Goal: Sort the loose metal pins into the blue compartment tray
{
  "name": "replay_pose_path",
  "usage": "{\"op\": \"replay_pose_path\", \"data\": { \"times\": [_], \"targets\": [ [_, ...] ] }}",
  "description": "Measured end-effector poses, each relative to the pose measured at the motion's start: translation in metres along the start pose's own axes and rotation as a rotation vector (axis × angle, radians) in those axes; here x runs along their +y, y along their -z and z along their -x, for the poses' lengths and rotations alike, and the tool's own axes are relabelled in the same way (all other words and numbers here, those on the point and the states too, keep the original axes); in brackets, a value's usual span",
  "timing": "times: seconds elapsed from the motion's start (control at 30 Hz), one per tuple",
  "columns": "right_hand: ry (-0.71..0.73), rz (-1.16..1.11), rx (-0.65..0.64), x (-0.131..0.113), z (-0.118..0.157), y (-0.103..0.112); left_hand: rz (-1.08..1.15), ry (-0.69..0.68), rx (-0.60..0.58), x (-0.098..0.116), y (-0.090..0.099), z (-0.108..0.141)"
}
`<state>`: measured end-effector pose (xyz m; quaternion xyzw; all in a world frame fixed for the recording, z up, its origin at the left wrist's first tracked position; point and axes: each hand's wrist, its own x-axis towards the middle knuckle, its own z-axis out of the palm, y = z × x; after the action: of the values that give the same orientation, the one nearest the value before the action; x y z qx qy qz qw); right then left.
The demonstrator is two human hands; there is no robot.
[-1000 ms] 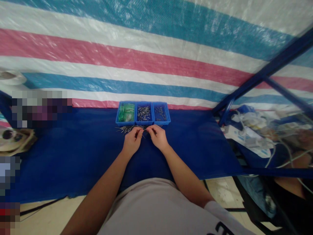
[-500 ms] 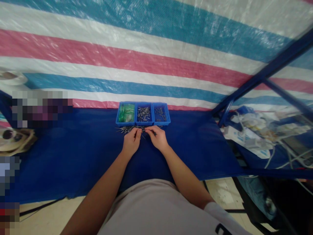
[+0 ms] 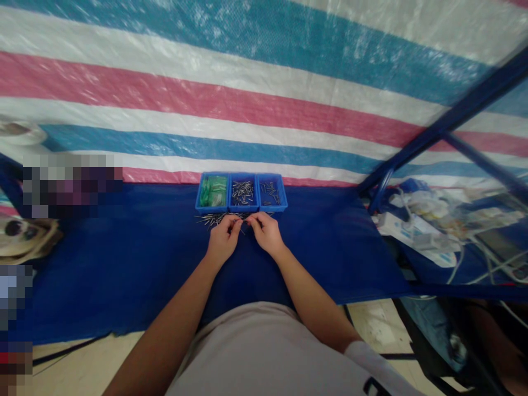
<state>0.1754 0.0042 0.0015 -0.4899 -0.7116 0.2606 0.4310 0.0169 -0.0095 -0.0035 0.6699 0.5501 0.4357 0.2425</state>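
Observation:
My left hand [image 3: 224, 234] and my right hand [image 3: 266, 231] are close together, fingertips pinched and almost meeting. What sits between them is small, thin and too blurred to name. Just beyond my fingers a pile of thin metal rods [image 3: 210, 219] lies loose on the blue surface, partly hidden by both hands. Behind the pile stand three joined blue bins. Green packets [image 3: 213, 190] fill the left bin [image 3: 212, 209]. Many short dark metal pieces [image 3: 243, 191] are in the middle bin [image 3: 243, 209], and fewer are in the right bin [image 3: 273, 208].
A striped plastic sheet [image 3: 247, 110] hangs behind the blue table [image 3: 136, 258]. At right are a blue metal frame [image 3: 416, 148], plastic bags [image 3: 424, 203] and white cables [image 3: 489, 267]. Round tan objects [image 3: 28, 239] are at the left edge.
My fingertips have come slightly closer together, the left hand shifting a little to the right. The bins and the rod pile stay where they were.

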Motion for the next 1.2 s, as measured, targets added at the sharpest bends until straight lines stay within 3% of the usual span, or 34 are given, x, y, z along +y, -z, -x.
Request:
{"op": "replay_pose_path", "data": {
  "times": [0.33, 0.9, 1.2],
  "targets": [
    [0.002, -0.058, -0.011, -0.0059, 0.0005, -0.0003, -0.05, 0.05, -0.008, -0.0007, 0.0031, -0.0012],
    [-0.087, -0.067, -0.023, -0.007, 0.0006, 0.0, 0.012, 0.021, -0.014, -0.0018, 0.0, -0.0008],
    [-0.057, -0.021, -0.025, -0.0063, 0.0011, -0.0021, 0.019, -0.006, -0.007, -0.0012, 0.0008, -0.0002]
  ]
}}
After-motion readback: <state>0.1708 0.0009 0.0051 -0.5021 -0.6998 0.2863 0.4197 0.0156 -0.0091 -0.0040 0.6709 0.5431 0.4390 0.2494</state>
